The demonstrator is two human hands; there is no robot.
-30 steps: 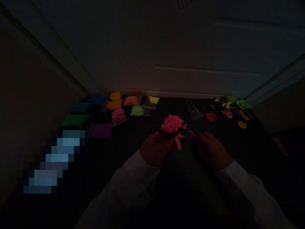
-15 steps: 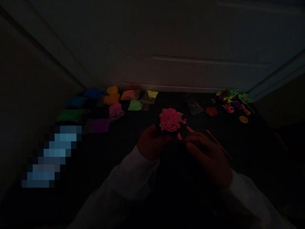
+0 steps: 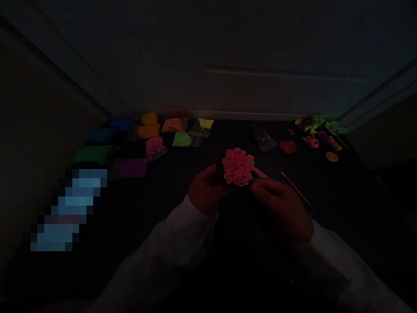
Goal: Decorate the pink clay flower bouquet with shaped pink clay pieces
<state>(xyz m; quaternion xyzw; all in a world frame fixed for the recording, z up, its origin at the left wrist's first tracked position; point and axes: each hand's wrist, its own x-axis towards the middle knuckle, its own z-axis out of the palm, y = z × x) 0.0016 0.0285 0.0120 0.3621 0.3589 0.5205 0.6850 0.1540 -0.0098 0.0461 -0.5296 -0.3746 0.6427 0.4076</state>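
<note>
A small bouquet of pink clay roses (image 3: 238,167) with green leaves is tilted towards me above the dark table. My left hand (image 3: 206,190) is wrapped round its dark lower part from the left. At the bouquet's lower right edge, the bent fingers of my right hand (image 3: 282,203) are closed on it; the exact grip is lost in the gloom. Just behind those fingers lies a pink blade-shaped modelling tool (image 3: 260,173), partly covered by them. Farther right rests a thin pink stick tool (image 3: 298,191).
Bags of coloured clay, among them a purple one (image 3: 133,168) and a green one (image 3: 94,154), lie on the left. A clear bag (image 3: 263,138), a red lump (image 3: 288,147) and clay figures (image 3: 312,142) stand back right. A pale door (image 3: 260,93) rises behind the table.
My right hand has put down the pink stick tool and moved to the bouquet. The bouquet has tipped towards me, and its pink ribbon no longer shows.
</note>
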